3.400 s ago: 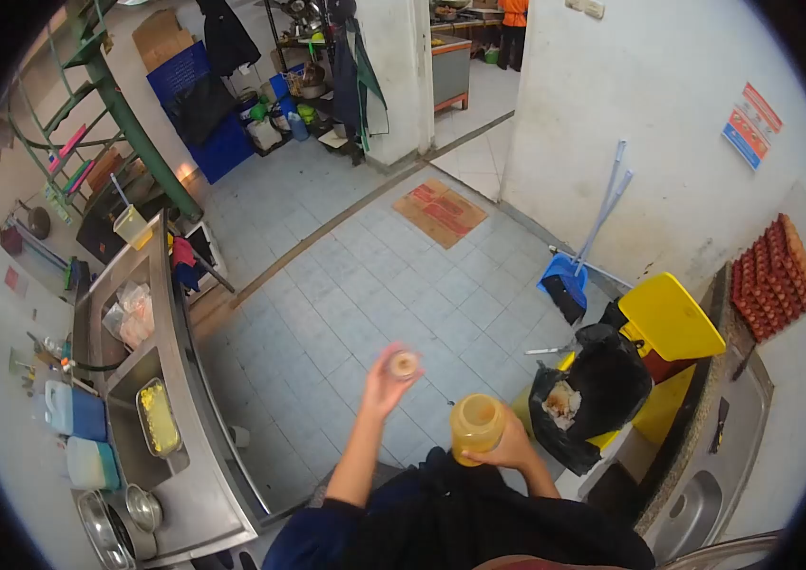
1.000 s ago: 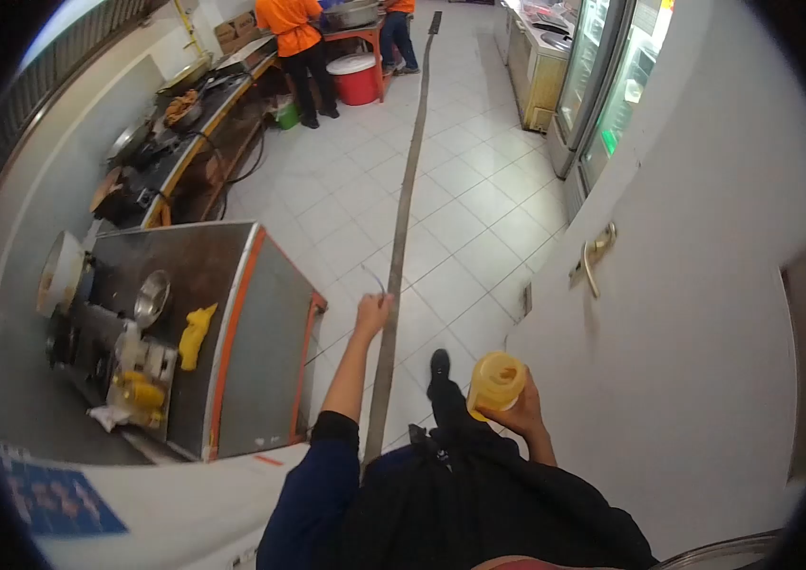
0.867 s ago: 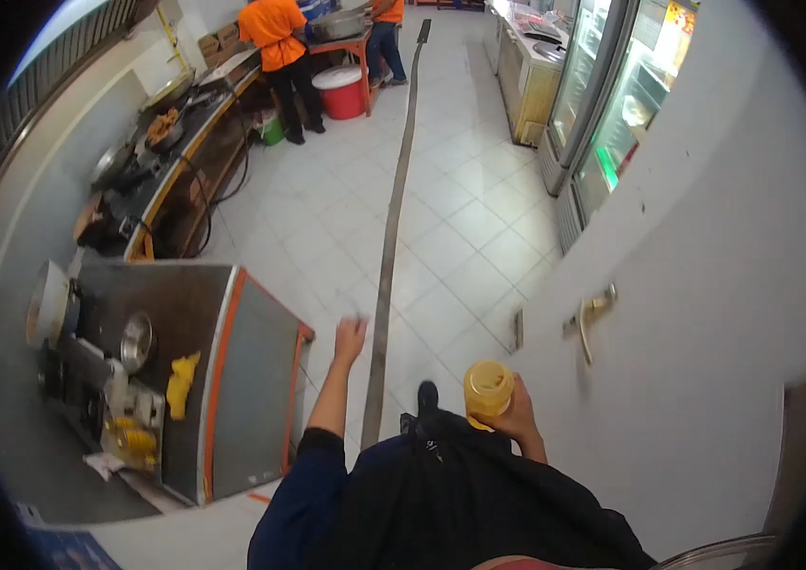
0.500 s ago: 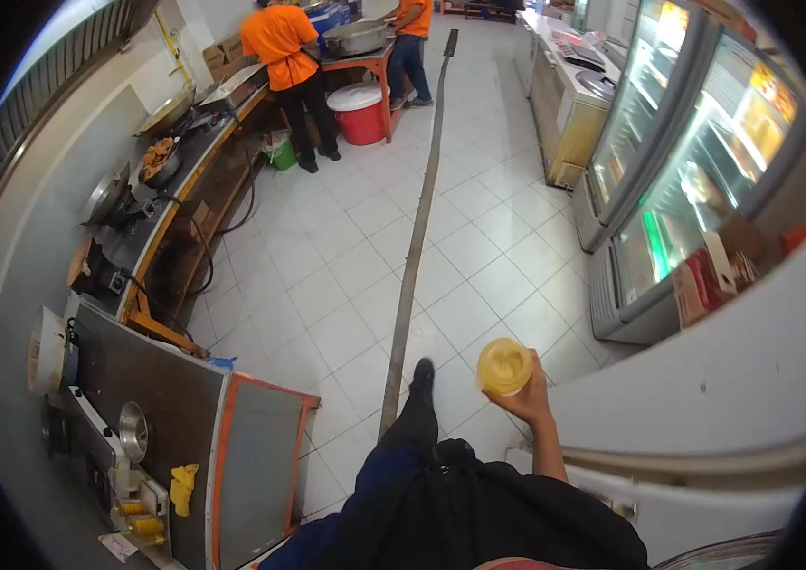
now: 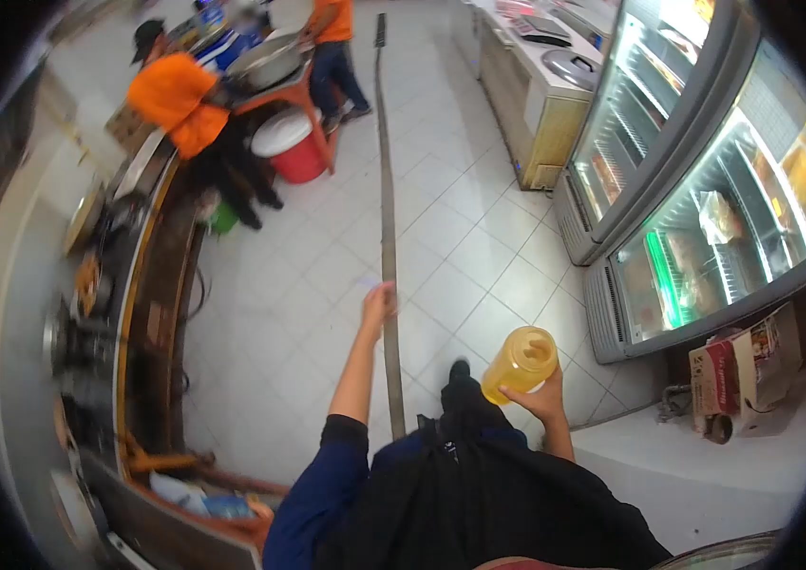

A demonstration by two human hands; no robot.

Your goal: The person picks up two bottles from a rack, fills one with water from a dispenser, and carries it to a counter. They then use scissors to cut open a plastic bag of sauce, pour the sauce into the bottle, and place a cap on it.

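My right hand (image 5: 543,397) is wrapped round the lower side of a translucent yellow jar (image 5: 520,366), which it carries at waist height over the floor. The jar leans a little, its round top facing up toward me, with a yellowish inside showing. Out in front of my body, my left hand (image 5: 379,306) is raised above the dark floor strip, fingers curled in. A pale, blurred bit shows by its fingertips; what it is I cannot tell.
Glass-door fridges (image 5: 688,218) line the right, beyond a cardboard box (image 5: 714,380). A cooking counter (image 5: 151,247) runs along the left. Ahead, two people in orange shirts (image 5: 175,100) stand at a table with a large pot (image 5: 268,63); a red bucket (image 5: 300,161) is below.
My left hand has come into view in front of me. The jar has tilted, now showing more of its side. I have moved forward past the near left table.
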